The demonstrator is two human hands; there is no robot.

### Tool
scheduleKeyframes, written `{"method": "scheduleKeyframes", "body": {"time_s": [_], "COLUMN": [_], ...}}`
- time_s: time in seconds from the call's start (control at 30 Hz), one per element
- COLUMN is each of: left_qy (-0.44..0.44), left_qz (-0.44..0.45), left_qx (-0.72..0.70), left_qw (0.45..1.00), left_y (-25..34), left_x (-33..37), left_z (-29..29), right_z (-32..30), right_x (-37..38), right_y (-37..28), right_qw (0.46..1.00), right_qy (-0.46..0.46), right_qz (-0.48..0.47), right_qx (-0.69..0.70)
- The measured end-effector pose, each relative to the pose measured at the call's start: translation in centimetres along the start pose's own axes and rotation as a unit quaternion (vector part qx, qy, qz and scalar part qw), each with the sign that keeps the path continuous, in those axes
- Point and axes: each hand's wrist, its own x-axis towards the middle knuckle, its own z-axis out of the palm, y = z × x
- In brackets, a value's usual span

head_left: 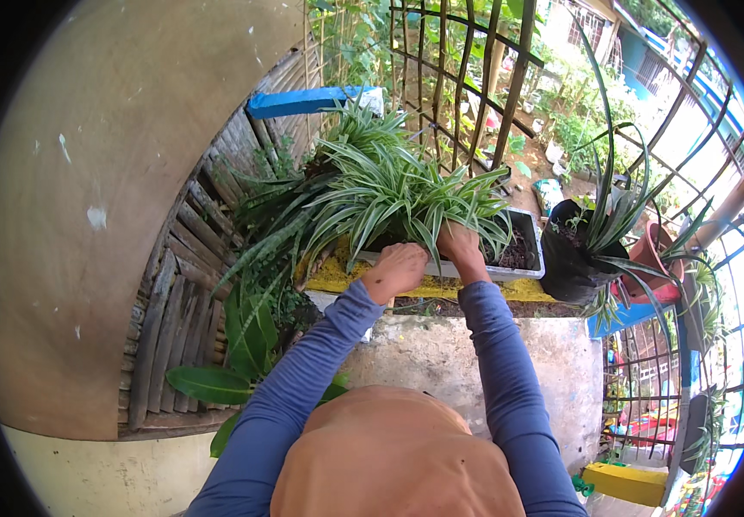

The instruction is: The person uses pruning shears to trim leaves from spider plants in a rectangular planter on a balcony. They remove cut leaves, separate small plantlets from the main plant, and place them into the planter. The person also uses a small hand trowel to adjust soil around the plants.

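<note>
Striped leafy plant (398,191) spilling over the left of a pale planter (511,275) on the yellow ledge (334,280)! Left hand (399,270) at the front edge, fingers curled, their grip hidden; right hand (460,246) in among the leaves, can't tell how its fingers sit; black plant bag (564,263) just beside.

Daylight glares at upper right, straight edges bowing toward black corners

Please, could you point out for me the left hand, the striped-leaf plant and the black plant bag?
Left hand (399,270), head view: back of the hand.
Striped-leaf plant (396,195), head view: middle of its leaves.
Black plant bag (572,265), head view: its side.
</note>
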Motion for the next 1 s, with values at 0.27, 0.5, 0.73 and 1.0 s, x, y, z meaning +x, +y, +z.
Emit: {"method": "scheduleKeyframes", "body": {"time_s": [0.27, 0.5, 0.73, 1.0], "left_qy": [0.222, 0.188, 0.242, 0.183], "left_qz": [0.059, -0.007, -0.086, 0.007], "left_qx": [0.137, 0.260, 0.135, 0.036], "left_qw": [0.964, 0.947, 0.957, 0.982], "left_y": [-4.1, -3.7, -3.6, -2.8], "left_x": [5.8, 5.2, 3.4, 5.8], "left_z": [6.6, 3.6, 2.5, 4.2], "right_z": [0.3, -1.1, -2.3, -1.6], "right_x": [1.5, 2.9, 1.6, 2.4], "right_y": [0.4, 1.0, 2.6, 0.2], "right_qw": [0.943, 0.980, 0.903, 0.943], "right_qy": [0.085, -0.160, -0.230, -0.048], "right_qz": [-0.222, 0.121, 0.210, 0.112], "right_qx": [-0.234, -0.001, 0.296, 0.310]}}
